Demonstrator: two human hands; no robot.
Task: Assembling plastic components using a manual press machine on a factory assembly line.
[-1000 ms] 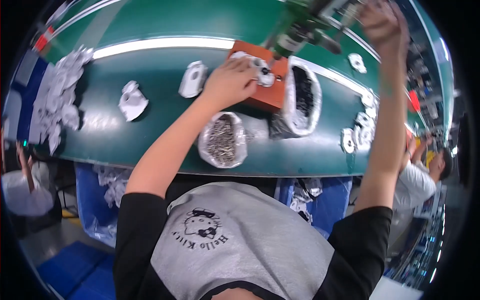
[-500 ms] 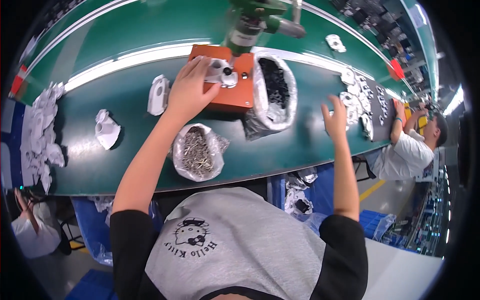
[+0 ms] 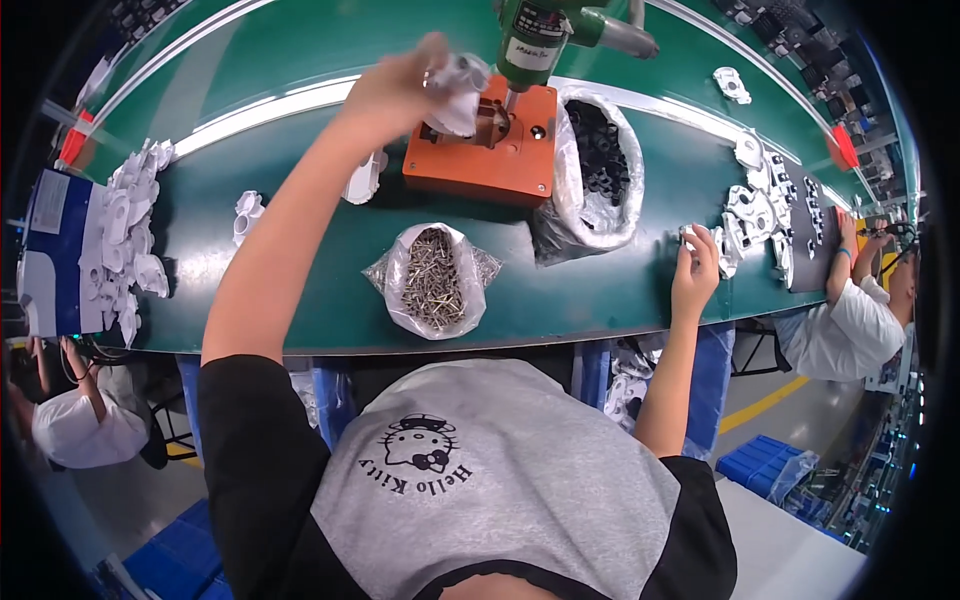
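Note:
My left hand [image 3: 392,92] is raised at the far side of the bench, closed around a white plastic housing [image 3: 458,108]. The housing hangs over the left part of an orange fixture block [image 3: 470,172], whose dark recess shows beside it. Above the block hangs a green power screwdriver [image 3: 530,50], its bit pointing down. My right hand [image 3: 697,272] is at the right, fingers pinched on a small white plastic part [image 3: 690,236], mostly hidden by the fingers. Right of this hand lies a group of white plastic parts [image 3: 750,210].
A bag of screws [image 3: 437,285] sits at the front middle, and a bag of black parts [image 3: 600,165] stands right of the block. White housings [image 3: 120,235] are heaped at the left. A co-worker [image 3: 845,320] sits at the right beside a dark mat [image 3: 812,262].
My left hand has lifted the white housing up off the orange block. My right hand's fingers have closed on a small white part. The whole view has shifted slightly.

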